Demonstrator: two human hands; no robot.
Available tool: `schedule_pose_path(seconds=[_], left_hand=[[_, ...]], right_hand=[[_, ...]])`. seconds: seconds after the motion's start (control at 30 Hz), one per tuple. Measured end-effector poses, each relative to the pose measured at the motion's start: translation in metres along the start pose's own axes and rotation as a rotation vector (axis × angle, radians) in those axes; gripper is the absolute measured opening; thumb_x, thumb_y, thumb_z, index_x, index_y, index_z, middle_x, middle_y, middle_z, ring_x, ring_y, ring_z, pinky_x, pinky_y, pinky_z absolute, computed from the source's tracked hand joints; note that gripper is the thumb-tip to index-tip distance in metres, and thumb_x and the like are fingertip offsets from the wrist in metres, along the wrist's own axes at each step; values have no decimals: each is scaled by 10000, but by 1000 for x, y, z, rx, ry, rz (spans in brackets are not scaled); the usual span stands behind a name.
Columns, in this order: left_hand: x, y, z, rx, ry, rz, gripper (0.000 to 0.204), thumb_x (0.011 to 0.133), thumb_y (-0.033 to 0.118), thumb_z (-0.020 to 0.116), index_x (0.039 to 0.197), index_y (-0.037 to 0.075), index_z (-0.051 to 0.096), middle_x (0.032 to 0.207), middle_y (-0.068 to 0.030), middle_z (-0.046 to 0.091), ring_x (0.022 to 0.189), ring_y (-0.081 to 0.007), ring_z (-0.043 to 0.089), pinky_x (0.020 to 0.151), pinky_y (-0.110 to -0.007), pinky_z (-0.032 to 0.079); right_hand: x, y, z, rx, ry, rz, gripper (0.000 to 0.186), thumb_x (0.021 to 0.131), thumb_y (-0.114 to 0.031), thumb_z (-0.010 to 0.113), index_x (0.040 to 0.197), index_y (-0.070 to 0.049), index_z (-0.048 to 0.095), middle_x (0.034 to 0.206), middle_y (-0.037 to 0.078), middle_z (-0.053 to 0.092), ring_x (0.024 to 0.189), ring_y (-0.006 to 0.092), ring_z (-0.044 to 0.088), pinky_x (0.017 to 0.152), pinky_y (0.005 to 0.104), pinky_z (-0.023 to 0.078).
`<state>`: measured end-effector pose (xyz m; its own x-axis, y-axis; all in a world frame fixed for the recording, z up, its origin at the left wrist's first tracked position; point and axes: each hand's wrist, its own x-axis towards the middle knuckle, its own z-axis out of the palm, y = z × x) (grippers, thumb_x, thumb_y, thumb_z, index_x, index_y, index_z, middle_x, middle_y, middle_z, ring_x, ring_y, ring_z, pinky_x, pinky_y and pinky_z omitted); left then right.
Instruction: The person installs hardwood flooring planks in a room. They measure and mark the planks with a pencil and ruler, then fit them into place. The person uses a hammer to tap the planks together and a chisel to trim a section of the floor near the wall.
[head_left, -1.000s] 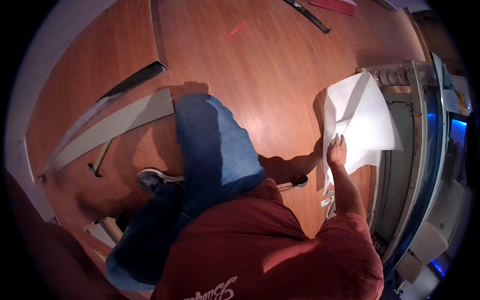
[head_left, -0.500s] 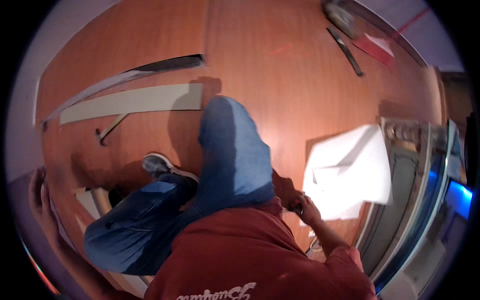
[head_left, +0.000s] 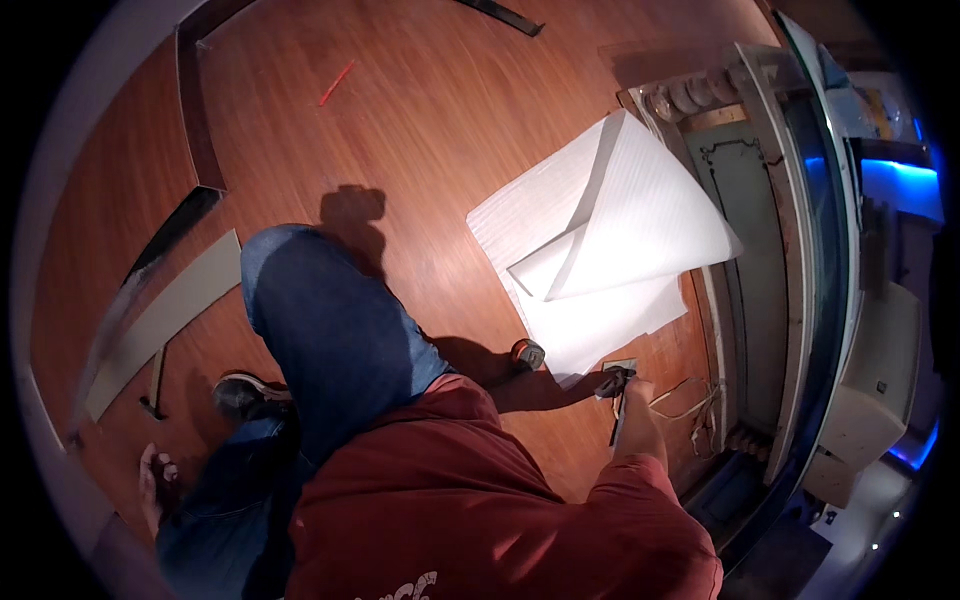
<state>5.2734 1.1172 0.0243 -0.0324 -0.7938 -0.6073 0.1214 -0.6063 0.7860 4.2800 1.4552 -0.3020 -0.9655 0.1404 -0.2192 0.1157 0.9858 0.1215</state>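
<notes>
My right hand point(head_left: 632, 395) is closed on a dark tool point(head_left: 612, 381) whose exact kind I cannot make out, near a small plate and loose cord point(head_left: 690, 400) by the floor's right edge. Just above it lies a creased white foam sheet point(head_left: 610, 230), partly folded over. A round black and orange object, perhaps a tape measure point(head_left: 527, 355), sits beside the sheet. My left hand point(head_left: 160, 475) is low at the far left, by my leg, fingers loosely bent and apart. Near it lie a hammer point(head_left: 155, 385) and a pale flat strip point(head_left: 165, 320).
The wood-look floor point(head_left: 400, 130) has a dark channel point(head_left: 175, 225) along the left and a dark bar point(head_left: 510, 18) at the top. A thin red stick point(head_left: 336, 83) lies mid-floor. Along the right run a framed panel point(head_left: 745, 280) and blue-lit fittings point(head_left: 900, 190).
My right hand has left the white sheet, moved down and closed on the dark tool. My left hand has come into view at the left. The view has swung about.
</notes>
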Motion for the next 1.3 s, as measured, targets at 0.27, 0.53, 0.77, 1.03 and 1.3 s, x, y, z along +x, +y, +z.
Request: schedule_pose_path(seconds=[0.27, 0.53, 0.77, 1.03, 1.3], left_hand=[[-21, 33, 79, -68, 143, -66, 517, 995, 359, 703, 1370, 24, 584, 1153, -79, 684, 1031, -199, 662, 933, -321, 515], [-20, 52, 94, 55, -111, -6, 418, 1089, 274, 550, 1367, -37, 579, 1210, -131, 694, 1106, -209, 681, 979, -320, 522], [5, 63, 88, 196, -322, -11, 398, 1105, 281, 512, 1382, 5, 588, 1251, -113, 680, 1134, -190, 667, 991, -313, 506], [121, 9, 75, 449, -565, 101, 424, 1105, 310, 519, 1400, 11, 575, 1238, -119, 666, 1131, -172, 648, 980, -325, 517], [264, -67, 106, -537, -372, -62, 635, 1071, 588, 465, 1421, 61, 515, 1206, -125, 715, 1071, -185, 647, 825, -350, 491]], right_hand=[[-3, -74, 20, 183, -351, -116, 539, 954, -396, 657, 1266, 42, 682, 1229, 267, 708, 1134, 390, 696, 986, 466, 553], [-63, -167, -28, -284, -518, -447, 420, 941, -297, 607, 1181, 34, 704, 1134, 280, 723, 1049, 408, 717, 940, 481, 570], [-123, -260, -181, -899, -391, -713, 336, 930, -211, 564, 1107, 26, 723, 1051, 291, 736, 976, 424, 735, 900, 493, 584], [-508, -370, -348, -2, -260, -1669, 407, 944, -27, 586, 1341, 62, 603, 1118, 261, 702, 900, 400, 689, 817, 443, 551], [-735, -397, -219, -172, -589, -2473, 627, 788, 21, 638, 1412, -20, 588, 982, 202, 678, 896, 368, 668, 831, 439, 557]])
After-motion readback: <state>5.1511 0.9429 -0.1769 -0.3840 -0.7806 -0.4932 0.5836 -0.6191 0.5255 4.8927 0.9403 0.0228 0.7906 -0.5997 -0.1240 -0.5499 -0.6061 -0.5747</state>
